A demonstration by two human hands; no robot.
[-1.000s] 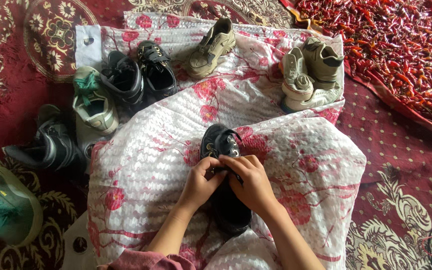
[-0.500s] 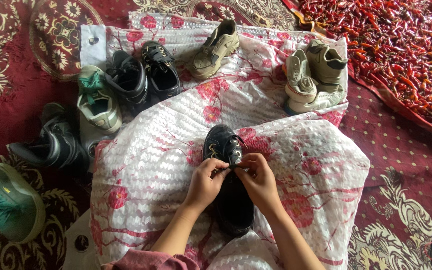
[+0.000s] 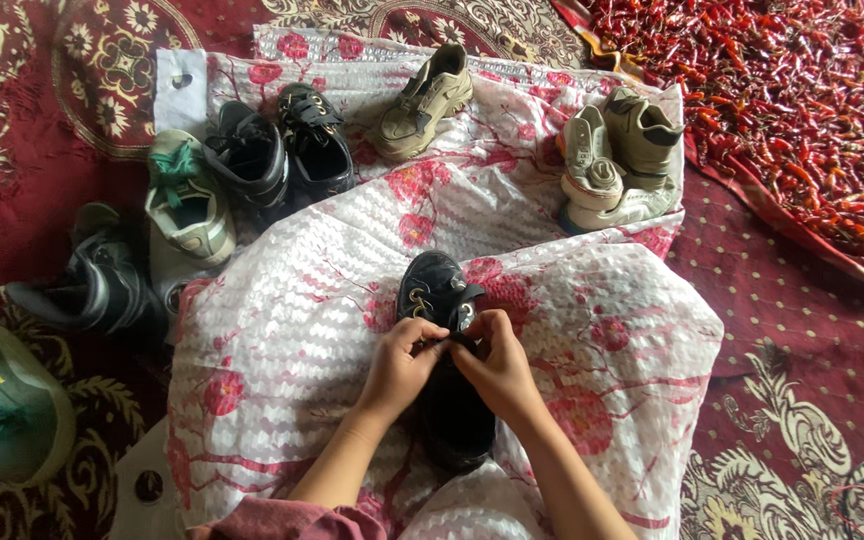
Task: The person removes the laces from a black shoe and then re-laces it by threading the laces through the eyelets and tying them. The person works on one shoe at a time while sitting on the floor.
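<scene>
Lying under everything is a big red carpet [image 3: 782, 330] with gold patterns, and a heap of red chillies [image 3: 792, 110] covers its far right corner. On the carpet sits a white cloth [image 3: 282, 330] with pink flowers, puffed up in folds. Other shoes ring it: a black pair [image 3: 282, 150], a tan shoe [image 3: 422, 100], a pale grey pair [image 3: 617, 165], a white and green shoe [image 3: 182, 205] and a dark one [image 3: 92, 285].

In the middle of the cloth, right in front of the person, lies a small black shoe [image 3: 447, 370], toe pointing away. The left hand [image 3: 402, 365] and the right hand [image 3: 497, 370] meet over its top, fingers pinched together on the strap or lace there. The shoe looks light and a bit stiff, with a soft floppy tongue, so the strap or the sides seem good places to hold.

The hands cover the middle of the shoe, so one cannot tell just what they pinch. A green shoe [image 3: 2, 410] is cut off at the left edge.
</scene>
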